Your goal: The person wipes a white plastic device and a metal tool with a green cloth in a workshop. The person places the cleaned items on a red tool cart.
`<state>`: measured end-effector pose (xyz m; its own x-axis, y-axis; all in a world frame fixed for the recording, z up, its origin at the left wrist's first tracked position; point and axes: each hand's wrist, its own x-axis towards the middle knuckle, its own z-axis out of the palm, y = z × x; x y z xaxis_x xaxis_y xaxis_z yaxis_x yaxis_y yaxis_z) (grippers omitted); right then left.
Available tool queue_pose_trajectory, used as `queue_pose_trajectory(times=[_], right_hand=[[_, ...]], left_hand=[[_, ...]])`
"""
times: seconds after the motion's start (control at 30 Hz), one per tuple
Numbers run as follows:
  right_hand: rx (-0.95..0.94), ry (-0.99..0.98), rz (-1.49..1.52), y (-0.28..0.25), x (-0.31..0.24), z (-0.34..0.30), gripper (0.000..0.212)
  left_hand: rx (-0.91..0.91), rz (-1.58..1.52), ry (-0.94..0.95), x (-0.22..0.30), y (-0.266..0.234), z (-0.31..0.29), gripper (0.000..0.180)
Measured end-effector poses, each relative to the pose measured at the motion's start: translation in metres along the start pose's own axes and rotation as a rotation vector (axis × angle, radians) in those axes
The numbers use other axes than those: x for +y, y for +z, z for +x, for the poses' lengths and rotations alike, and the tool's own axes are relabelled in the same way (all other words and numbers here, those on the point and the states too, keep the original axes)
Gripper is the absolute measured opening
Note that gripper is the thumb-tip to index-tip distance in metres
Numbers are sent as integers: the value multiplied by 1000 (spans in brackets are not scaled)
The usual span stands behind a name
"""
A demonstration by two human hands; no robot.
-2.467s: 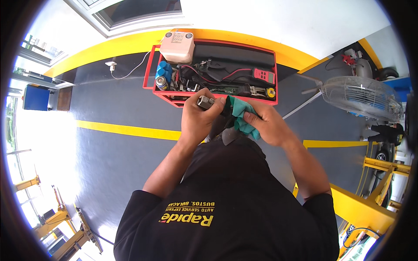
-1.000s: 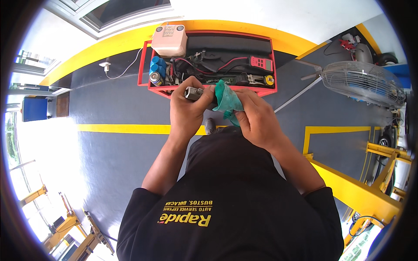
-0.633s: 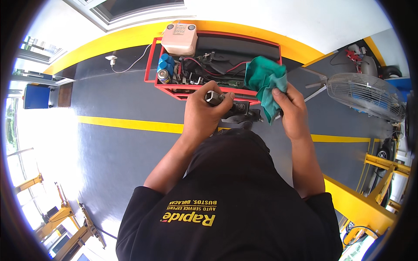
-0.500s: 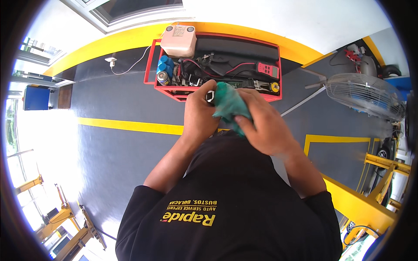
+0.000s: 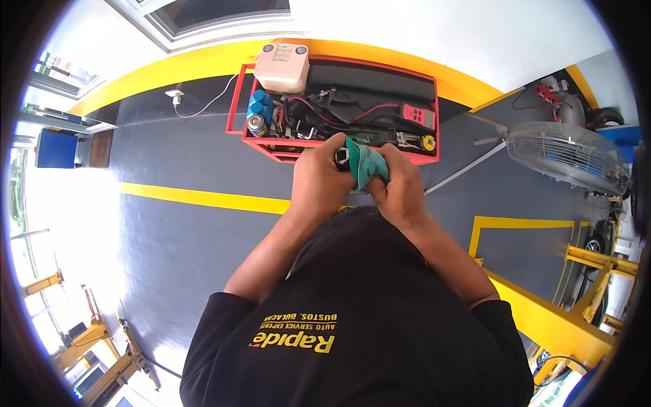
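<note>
My left hand (image 5: pixel 321 178) is closed around a metal tool (image 5: pixel 342 157). Only its shiny end with a dark, angular opening shows, much like a socket; the rest is hidden by fingers and cloth. Against that end lies a crumpled green rag (image 5: pixel 367 165), gripped by my right hand (image 5: pixel 403 186) with its thumb pressed on the near side. Both hands are close together in front of my chest, at the near edge of a red tool cart (image 5: pixel 285 151).
On the cart are a pale box-shaped device (image 5: pixel 281 71), blue spray cans (image 5: pixel 260 102), a red meter (image 5: pixel 418 116), cables and a yellow tape measure (image 5: pixel 428 143). A caged fan (image 5: pixel 568 157) stands to the right. A yellow lift post (image 5: pixel 549 312) is at lower right.
My right hand has drawn in lower and closer to my left hand, and the rag is bunched more tightly around the tool. My left hand has shifted slightly right.
</note>
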<state>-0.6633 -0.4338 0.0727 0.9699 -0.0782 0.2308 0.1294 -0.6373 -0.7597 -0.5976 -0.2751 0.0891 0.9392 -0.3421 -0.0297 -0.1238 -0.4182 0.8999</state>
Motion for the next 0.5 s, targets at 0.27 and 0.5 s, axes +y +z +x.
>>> queue_pose_trajectory(times=[0.27, 0.5], right_hand=[[174, 512, 745, -37, 6, 20, 22], [-126, -265, -98, -25, -37, 22, 47]], left_hand=[[-94, 70, 2, 11, -7, -1, 27], [-148, -93, 409, -31, 2, 6, 24]])
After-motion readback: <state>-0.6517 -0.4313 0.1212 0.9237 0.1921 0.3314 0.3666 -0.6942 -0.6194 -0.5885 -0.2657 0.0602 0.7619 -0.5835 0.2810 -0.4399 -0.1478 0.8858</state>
